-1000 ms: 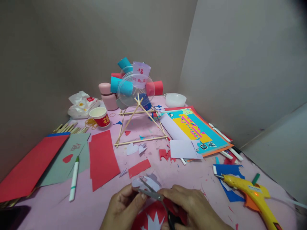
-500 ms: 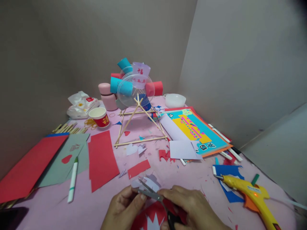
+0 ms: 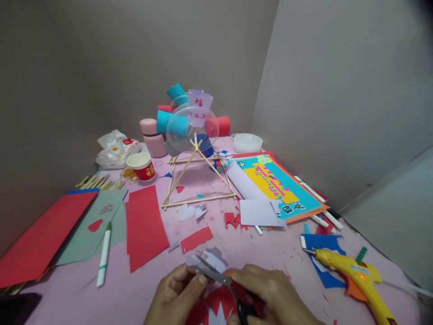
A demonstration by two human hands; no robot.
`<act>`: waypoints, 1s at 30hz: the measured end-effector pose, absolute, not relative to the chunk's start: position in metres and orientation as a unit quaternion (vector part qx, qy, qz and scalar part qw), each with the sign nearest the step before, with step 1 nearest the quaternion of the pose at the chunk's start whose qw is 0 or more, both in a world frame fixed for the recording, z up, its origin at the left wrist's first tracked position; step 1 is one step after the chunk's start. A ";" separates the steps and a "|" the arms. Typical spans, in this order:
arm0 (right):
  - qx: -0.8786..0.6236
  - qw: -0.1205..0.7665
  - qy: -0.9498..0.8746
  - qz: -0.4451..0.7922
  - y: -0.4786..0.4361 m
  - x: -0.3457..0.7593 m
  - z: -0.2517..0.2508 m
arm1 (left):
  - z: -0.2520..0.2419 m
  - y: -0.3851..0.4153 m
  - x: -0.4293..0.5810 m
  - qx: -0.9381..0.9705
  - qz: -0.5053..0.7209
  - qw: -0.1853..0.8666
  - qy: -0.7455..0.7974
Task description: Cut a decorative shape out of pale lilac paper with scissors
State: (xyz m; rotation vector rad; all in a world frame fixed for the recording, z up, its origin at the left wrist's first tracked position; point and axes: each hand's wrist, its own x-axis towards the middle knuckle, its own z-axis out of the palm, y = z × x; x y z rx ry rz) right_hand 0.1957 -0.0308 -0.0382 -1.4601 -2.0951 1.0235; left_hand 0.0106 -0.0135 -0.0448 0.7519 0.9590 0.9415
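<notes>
At the bottom centre, my left hand pinches a small piece of pale lilac paper between thumb and fingers. My right hand is closed round the black handles of a pair of scissors. The blades point up and left, slightly apart, against the lilac paper at my left fingertips. Beneath the scissors lie red paper and a spiky lilac piece, partly hidden by my hands.
A stick-framed wheel with coloured cups stands at the centre back. Red sheets and a marker lie left. A yellow glue gun, its light glowing, lies right on blue paper. Behind are a paper cup and pink flask.
The whole view has shifted very slightly. Both hands, the scissors and the lilac paper keep nearly the same pose.
</notes>
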 end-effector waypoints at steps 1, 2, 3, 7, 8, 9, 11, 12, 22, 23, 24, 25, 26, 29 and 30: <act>-0.522 0.194 -0.746 0.366 -0.031 0.195 -0.038 | -0.046 -0.013 0.010 0.339 0.425 0.719 0.433; -0.522 0.195 -0.744 0.368 -0.031 0.195 -0.038 | -0.047 -0.013 0.009 0.337 0.424 0.719 0.434; -0.521 0.197 -0.744 0.369 -0.031 0.195 -0.038 | -0.048 -0.013 0.009 0.335 0.423 0.720 0.437; -0.518 0.203 -0.748 0.363 -0.031 0.195 -0.040 | -0.052 -0.013 0.008 0.331 0.423 0.717 0.445; -0.517 0.206 -0.748 0.362 -0.032 0.195 -0.041 | -0.053 -0.013 0.008 0.332 0.425 0.714 0.446; -0.516 0.210 -0.748 0.362 -0.032 0.195 -0.042 | -0.054 -0.013 0.008 0.332 0.427 0.712 0.448; -0.513 0.219 -0.744 0.367 -0.032 0.195 -0.042 | -0.054 -0.013 0.008 0.332 0.428 0.709 0.451; -0.512 0.222 -0.743 0.369 -0.032 0.195 -0.043 | -0.055 -0.013 0.008 0.333 0.429 0.707 0.453; -0.508 0.233 -0.733 0.387 -0.033 0.194 -0.042 | -0.063 -0.013 0.008 0.315 0.428 0.718 0.450; -0.509 0.232 -0.733 0.388 -0.033 0.194 -0.042 | -0.064 -0.013 0.008 0.314 0.427 0.720 0.448; -0.509 0.233 -0.732 0.389 -0.033 0.194 -0.042 | -0.064 -0.013 0.009 0.315 0.425 0.721 0.448; -0.509 0.236 -0.730 0.392 -0.034 0.194 -0.042 | -0.065 -0.013 0.009 0.317 0.423 0.720 0.449; -0.507 0.240 -0.727 0.395 -0.033 0.193 -0.041 | -0.065 -0.013 0.009 0.319 0.422 0.719 0.450; -0.492 0.272 -0.704 0.434 -0.032 0.191 -0.041 | -0.064 -0.014 0.009 0.309 0.418 0.722 0.456; -0.489 0.289 -0.686 0.455 -0.032 0.190 -0.042 | -0.063 -0.015 0.009 0.300 0.418 0.724 0.460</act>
